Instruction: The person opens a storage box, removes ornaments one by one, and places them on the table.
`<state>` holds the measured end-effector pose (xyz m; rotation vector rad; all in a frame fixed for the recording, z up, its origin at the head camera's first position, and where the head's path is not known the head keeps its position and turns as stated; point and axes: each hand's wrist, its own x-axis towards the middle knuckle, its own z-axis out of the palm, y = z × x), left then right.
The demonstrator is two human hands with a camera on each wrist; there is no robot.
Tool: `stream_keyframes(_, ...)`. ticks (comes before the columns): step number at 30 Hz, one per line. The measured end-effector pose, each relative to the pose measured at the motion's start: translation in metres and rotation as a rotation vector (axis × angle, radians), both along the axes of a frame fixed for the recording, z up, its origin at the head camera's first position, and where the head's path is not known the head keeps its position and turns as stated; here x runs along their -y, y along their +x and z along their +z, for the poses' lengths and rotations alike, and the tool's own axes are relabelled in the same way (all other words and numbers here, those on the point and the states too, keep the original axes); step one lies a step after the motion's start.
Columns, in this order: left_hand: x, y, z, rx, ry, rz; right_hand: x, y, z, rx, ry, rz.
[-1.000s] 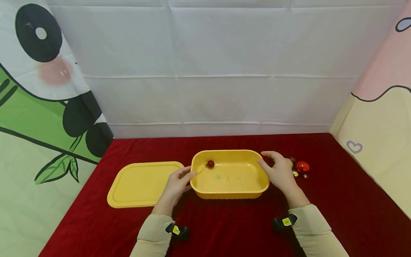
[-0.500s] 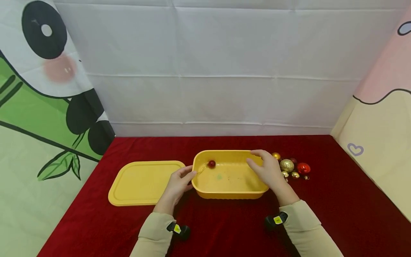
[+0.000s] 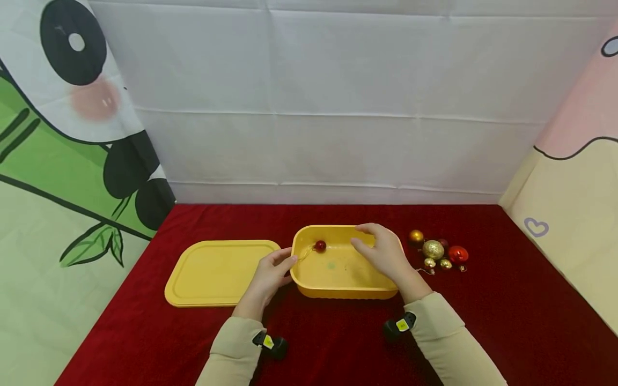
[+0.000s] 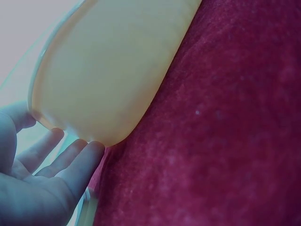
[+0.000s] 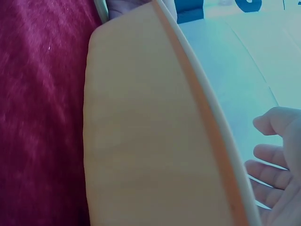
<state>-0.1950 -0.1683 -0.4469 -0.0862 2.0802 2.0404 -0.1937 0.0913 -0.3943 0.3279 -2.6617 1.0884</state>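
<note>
A yellow plastic box (image 3: 347, 292) stands on the red cloth, its top uncovered. Inside, near its left end, lies a small dark red Christmas bauble (image 3: 319, 246) with a gold string. My left hand (image 3: 267, 273) rests its fingertips against the box's left end; the left wrist view shows the fingers (image 4: 81, 165) fairly straight on the outer wall. Over the right part of the box hovers my right hand (image 3: 383, 254), thumb and fingers apart, nothing visible between them. In the right wrist view its fingers (image 5: 270, 174) show beyond the rim.
A flat yellow lid (image 3: 219, 273) lies left of the box. To the right sits a cluster of baubles: a glittery gold one (image 3: 433, 249), a shiny red one (image 3: 457, 254) and several smaller ones. A white cloth wall (image 3: 338, 145) rises behind the table.
My right hand has moved left from the box's right end to over its inside, uncovering more of the gold baubles. The left hand stays at the box's left end.
</note>
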Motion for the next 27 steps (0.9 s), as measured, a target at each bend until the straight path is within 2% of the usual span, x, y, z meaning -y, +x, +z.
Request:
stream_keyframes(6,0.0,-0.001,0.0,0.007,-0.01,0.003,0.014,-0.004,0.004,0.065,0.033,0.036)
stream_keyframes(13,0.001,-0.001,-0.002,0.0,-0.006,-0.001,0.03,-0.012,0.008,0.13,0.021,0.082)
stream_keyframes(20,0.0,0.0,0.0,-0.001,-0.012,0.008,0.043,-0.02,0.008,0.171,0.032,0.094)
stream_keyframes(27,0.0,0.0,-0.001,-0.001,-0.013,0.006,0.053,-0.03,-0.002,0.232,-0.059,0.072)
